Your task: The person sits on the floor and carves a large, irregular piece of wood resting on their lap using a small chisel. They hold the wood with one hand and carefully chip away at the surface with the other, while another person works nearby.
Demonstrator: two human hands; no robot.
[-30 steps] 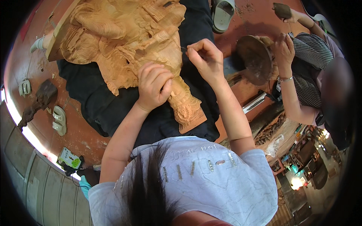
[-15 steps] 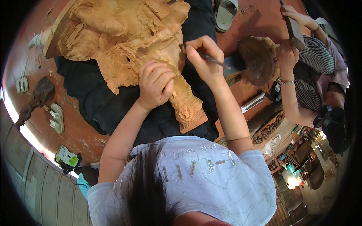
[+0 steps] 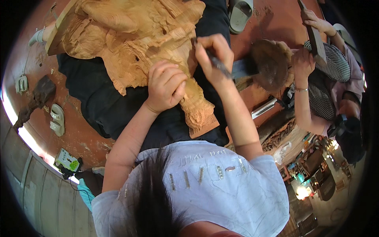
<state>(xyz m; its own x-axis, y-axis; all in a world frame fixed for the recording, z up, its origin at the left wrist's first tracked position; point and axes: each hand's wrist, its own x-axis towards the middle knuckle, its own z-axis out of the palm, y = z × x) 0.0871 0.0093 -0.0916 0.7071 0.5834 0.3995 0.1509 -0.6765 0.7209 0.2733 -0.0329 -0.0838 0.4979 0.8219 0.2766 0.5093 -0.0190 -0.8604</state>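
Observation:
A large pale-brown wood carving (image 3: 130,43), covered in deep folds and ripples, lies on a dark cloth (image 3: 92,106) in front of me. The fingers of my left hand (image 3: 166,85) are curled against its narrowing near part, which they appear to grip. In my right hand (image 3: 218,59) is a slim dark rod-shaped tool (image 3: 219,66), pinched near its far end. That end sits at the carving's right edge, and whether it touches the wood I cannot tell. The tool's near end is smeared by motion. A ridged, squared-off end of the carving points toward me.
At the right, a co-worker's hands (image 3: 303,63) hold a flat wooden bar (image 3: 317,47) beside a round dark wooden piece (image 3: 270,65). Slippers (image 3: 58,119) and a dark lump of wood (image 3: 44,91) lie on the reddish floor at left. Another slipper (image 3: 240,15) is at the top.
My right hand has shifted slightly and the tool has swung to a steeper angle. My left hand stays on the carving. The whole view has moved a little.

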